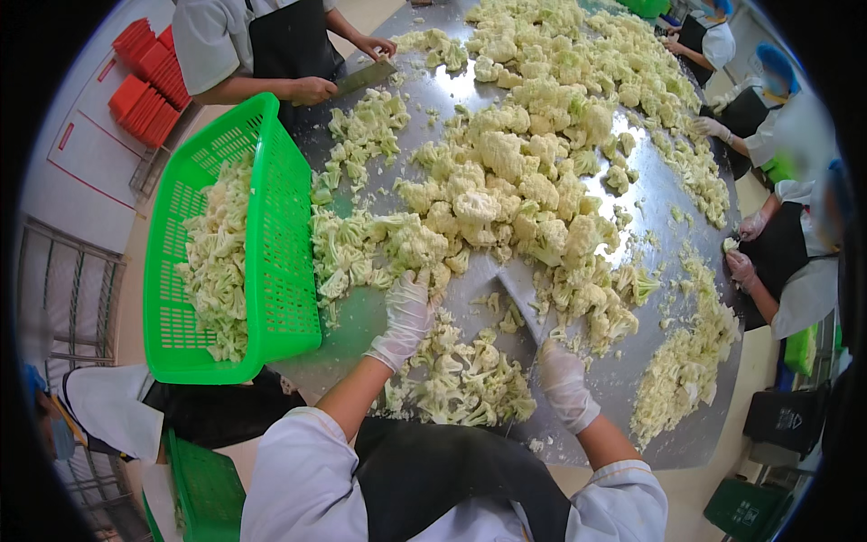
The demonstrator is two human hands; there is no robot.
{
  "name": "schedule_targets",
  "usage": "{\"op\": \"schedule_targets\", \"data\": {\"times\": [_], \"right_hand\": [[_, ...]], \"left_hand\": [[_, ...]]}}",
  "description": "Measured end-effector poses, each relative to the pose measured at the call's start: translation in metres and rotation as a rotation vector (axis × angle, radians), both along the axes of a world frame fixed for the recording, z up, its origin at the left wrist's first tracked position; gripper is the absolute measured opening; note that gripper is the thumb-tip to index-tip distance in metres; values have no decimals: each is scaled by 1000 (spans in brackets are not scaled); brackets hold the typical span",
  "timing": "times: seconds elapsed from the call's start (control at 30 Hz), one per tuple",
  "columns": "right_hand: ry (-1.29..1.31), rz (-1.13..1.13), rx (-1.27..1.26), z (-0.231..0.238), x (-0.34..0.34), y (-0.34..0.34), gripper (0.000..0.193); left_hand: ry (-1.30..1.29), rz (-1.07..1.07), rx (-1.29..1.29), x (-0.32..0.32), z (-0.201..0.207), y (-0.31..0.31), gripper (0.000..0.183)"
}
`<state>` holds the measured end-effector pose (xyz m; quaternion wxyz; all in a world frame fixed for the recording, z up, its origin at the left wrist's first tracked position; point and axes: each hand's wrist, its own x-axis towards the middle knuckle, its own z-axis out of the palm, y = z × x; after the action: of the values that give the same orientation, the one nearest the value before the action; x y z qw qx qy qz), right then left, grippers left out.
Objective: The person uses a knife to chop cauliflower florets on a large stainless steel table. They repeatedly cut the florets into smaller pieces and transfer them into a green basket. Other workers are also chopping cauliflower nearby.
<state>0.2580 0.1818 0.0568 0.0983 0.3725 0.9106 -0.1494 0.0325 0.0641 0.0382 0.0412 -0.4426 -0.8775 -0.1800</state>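
Nearest, loose florets lie by the table edge; a nudge could drop some. R hand has fingers curled round the knife handle; L hand has fingers partly bent at a cauliflower, grip can't tell. Blade's bare w/ L hand near, so a slip could nick it. Green basket, left, holds lots of florets; far-left red crates, contents unclear.

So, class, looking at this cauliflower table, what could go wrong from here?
The right hand holds a bare knife not far from the left hand; a slip might cut through its thin glove. Also, cut pieces heaped near the table's near edge could get nudged onto the floor.
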Motion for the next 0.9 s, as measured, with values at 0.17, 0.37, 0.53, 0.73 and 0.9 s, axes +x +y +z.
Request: {"op": "schedule_targets", "data": {"times": [0.17,0.37,0.53,0.73,0.9], "right_hand": [[79,110,-52,10,16,-23,14],[168,-20,-81,23,26,-15,18],[102,-3,-174,26,16,-10,18],[-3,17,-251,12,-5,-6,17],[68,23,-297,-3,-27,0,21]], "left_hand": [[99,-185,87,9,-19,14,31],[-238,-332,64,48,-26,15,18],[-245,-346,94,49,-25,20,14],[-236,-380,104,47,-24,20,14],[-214,-348,5,51,-15,22,19]]}}
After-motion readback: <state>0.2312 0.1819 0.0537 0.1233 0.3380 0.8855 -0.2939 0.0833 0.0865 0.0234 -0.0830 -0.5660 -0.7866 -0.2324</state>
